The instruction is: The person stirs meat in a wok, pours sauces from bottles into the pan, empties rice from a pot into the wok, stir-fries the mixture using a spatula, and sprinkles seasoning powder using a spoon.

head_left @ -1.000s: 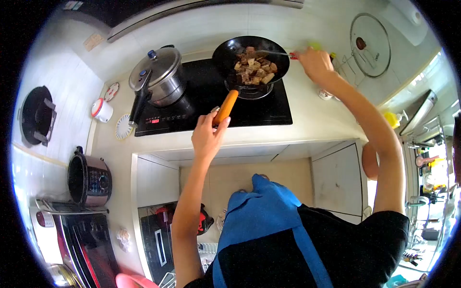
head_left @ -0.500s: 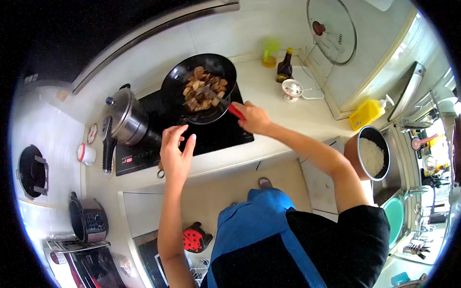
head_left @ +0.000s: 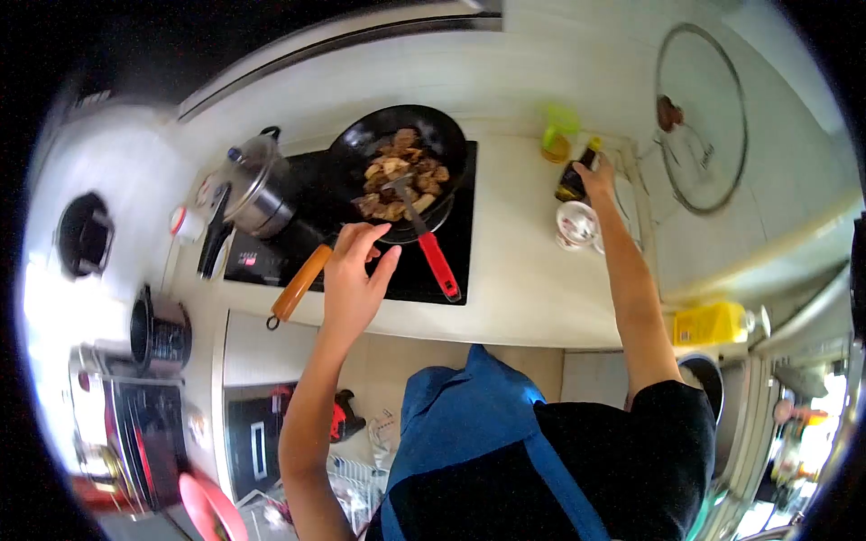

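My right hand (head_left: 596, 175) reaches to the back of the counter and grips the dark soy sauce bottle (head_left: 571, 184) near its yellow cap. Beside that bottle stands a patterned white cup (head_left: 575, 222). On the stove, a black wok (head_left: 353, 141) holds browned chunks of food (head_left: 400, 171). A spatula with a red handle (head_left: 439, 267) rests in the wok, its handle leaning over the front rim, untouched. My left hand (head_left: 354, 281) hovers by the wok's wooden handle (head_left: 300, 283), fingers curved and apart, holding nothing.
Left of the wok stands a pressure cooker (head_left: 256, 191) with a long black handle. A yellow-green oil container (head_left: 557, 144) is behind the bottle. A glass lid (head_left: 713, 135) hangs on the right wall. A yellow pump bottle (head_left: 710, 324) stands at the right.
My right hand has let go of the spatula, leaving it in the wok, and has moved right to take hold of the soy sauce bottle. The camera view has shifted.
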`<control>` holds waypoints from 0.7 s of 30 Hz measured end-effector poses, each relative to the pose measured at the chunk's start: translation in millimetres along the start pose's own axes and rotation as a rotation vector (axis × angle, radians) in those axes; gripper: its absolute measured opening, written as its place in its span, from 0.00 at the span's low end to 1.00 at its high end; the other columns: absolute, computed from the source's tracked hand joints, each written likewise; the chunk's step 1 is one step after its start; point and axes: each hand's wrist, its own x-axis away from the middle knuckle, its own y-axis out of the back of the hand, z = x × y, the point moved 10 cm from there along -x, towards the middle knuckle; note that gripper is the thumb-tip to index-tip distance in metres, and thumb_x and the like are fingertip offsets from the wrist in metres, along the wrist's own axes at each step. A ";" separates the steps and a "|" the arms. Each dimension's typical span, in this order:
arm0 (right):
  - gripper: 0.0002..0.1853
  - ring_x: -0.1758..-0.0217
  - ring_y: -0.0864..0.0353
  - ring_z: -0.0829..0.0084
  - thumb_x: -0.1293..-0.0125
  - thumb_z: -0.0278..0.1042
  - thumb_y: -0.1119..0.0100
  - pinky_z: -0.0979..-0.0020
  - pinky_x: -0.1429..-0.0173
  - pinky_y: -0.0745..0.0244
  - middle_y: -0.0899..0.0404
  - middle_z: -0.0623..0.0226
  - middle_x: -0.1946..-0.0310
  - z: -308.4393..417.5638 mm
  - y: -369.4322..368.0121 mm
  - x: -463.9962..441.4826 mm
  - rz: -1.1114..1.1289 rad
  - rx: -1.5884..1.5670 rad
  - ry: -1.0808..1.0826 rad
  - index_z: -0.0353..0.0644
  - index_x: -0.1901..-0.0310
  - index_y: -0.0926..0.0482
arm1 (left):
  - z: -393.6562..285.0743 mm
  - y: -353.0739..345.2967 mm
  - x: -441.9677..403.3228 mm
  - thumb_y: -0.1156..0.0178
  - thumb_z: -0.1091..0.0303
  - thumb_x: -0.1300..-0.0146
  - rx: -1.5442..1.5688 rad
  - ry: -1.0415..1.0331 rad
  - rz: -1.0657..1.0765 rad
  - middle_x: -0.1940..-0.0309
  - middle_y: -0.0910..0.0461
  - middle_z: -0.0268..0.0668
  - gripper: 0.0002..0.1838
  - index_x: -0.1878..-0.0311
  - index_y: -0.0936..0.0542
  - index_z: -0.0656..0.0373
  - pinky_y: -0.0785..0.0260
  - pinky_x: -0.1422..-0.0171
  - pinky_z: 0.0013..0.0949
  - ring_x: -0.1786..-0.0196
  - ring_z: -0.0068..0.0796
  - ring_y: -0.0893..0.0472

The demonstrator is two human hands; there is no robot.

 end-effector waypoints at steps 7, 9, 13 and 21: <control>0.17 0.71 0.21 0.68 0.51 0.43 0.33 0.65 0.63 0.29 0.19 0.61 0.74 -8.7 -37.4 -20.9 0.038 -0.199 -0.042 0.34 0.70 0.20 | 17.9 10.2 -3.3 0.38 0.71 0.44 -0.058 0.111 -0.065 0.65 0.24 0.39 0.14 0.54 0.23 0.62 0.30 0.65 0.28 0.71 0.29 0.25; 0.16 0.71 0.21 0.70 0.50 0.42 0.34 0.66 0.64 0.29 0.19 0.61 0.75 21.9 -33.1 -11.8 0.009 -0.177 0.071 0.34 0.71 0.21 | 16.7 8.6 -10.4 0.38 0.73 0.44 -0.024 0.112 -0.059 0.66 0.23 0.40 0.14 0.54 0.23 0.62 0.29 0.65 0.28 0.71 0.29 0.24; 0.18 0.72 0.20 0.59 0.49 0.43 0.38 0.61 0.66 0.28 0.21 0.53 0.77 97.9 -26.9 -4.3 0.047 -0.139 0.274 0.32 0.72 0.23 | -10.4 -3.7 -56.7 0.38 0.73 0.43 0.036 -0.025 0.010 0.66 0.24 0.40 0.16 0.51 0.24 0.61 0.29 0.64 0.28 0.69 0.28 0.23; 0.14 0.78 0.21 0.68 0.51 0.38 0.39 0.68 0.68 0.27 0.22 0.56 0.82 323.8 7.8 86.5 0.767 -0.247 0.670 0.32 0.73 0.21 | -101.8 -50.5 -159.6 0.45 0.54 0.36 -0.240 -0.566 0.053 0.67 0.23 0.44 0.17 0.56 0.24 0.59 0.29 0.65 0.39 0.69 0.42 0.22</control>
